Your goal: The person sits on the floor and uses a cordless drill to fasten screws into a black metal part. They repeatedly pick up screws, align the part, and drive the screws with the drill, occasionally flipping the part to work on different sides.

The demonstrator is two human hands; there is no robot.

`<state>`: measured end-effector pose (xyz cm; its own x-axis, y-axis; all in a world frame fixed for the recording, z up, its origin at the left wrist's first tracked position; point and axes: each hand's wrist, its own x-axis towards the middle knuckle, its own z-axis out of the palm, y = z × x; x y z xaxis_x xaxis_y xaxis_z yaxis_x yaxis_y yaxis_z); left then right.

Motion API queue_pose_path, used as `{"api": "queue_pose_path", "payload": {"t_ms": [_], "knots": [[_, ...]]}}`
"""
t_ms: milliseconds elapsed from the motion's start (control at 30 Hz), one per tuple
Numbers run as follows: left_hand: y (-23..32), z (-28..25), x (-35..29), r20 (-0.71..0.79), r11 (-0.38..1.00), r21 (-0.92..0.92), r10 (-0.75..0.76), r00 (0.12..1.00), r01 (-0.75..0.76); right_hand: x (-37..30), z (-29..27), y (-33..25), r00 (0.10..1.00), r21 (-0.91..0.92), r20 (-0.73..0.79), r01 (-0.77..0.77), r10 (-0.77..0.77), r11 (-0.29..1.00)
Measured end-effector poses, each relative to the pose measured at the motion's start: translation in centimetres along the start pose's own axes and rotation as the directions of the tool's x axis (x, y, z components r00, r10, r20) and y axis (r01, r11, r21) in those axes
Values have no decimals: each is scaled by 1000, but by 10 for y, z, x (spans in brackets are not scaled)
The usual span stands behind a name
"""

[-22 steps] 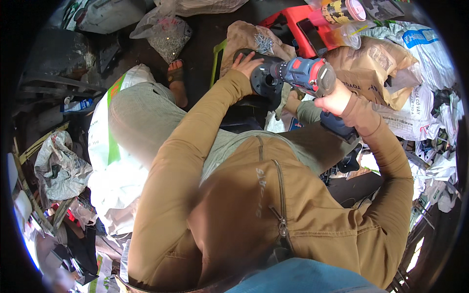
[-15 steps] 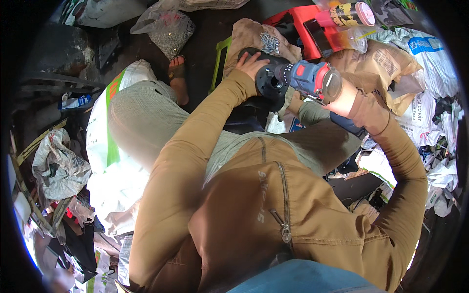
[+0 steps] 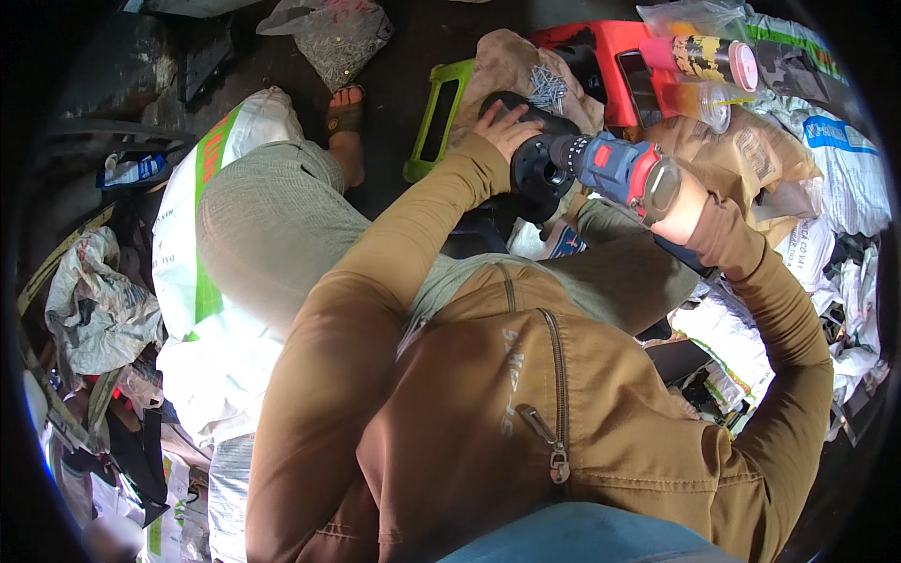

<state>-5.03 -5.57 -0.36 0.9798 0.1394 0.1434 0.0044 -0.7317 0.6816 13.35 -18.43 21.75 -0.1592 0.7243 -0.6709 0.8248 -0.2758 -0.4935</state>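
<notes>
My right hand [image 3: 679, 208] is closed round the grip of a blue and red cordless drill [image 3: 615, 171], whose front points left. The drill's chuck meets the side of a black moulded part [image 3: 541, 174] with round openings; whether a bit sits in it I cannot make out. On top of that part lies my left hand [image 3: 509, 129], fingers bent over it and holding it in place. Just beyond, a pile of silver screws [image 3: 547, 86] rests on a brown cloth [image 3: 507, 66].
A lime-green frame [image 3: 437, 120] lies left of the cloth. Behind the drill are a red plastic stool [image 3: 615, 61], a phone [image 3: 640, 84], a pink-lidded tumbler [image 3: 704, 61] and a tipped plastic cup [image 3: 706, 105]. A bag of screws [image 3: 343, 47] stands near my foot. Sacks surround me.
The whole view has shifted a little, so things at the top sit farther right. Both hands, the drill and the black part keep about the same places relative to each other.
</notes>
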Motion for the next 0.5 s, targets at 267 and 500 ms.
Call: {"api": "queue_pose_path", "payload": {"t_ms": [267,500], "knots": [[1,0,1,-12,999,39,13,1000,-13,-2,0,-4,998,-104,-59,-24,17,994],[2,4,-1,-24,998,61,16,1000,-14,-25,19,-44,911,221,-325,-188,254,957]]}}
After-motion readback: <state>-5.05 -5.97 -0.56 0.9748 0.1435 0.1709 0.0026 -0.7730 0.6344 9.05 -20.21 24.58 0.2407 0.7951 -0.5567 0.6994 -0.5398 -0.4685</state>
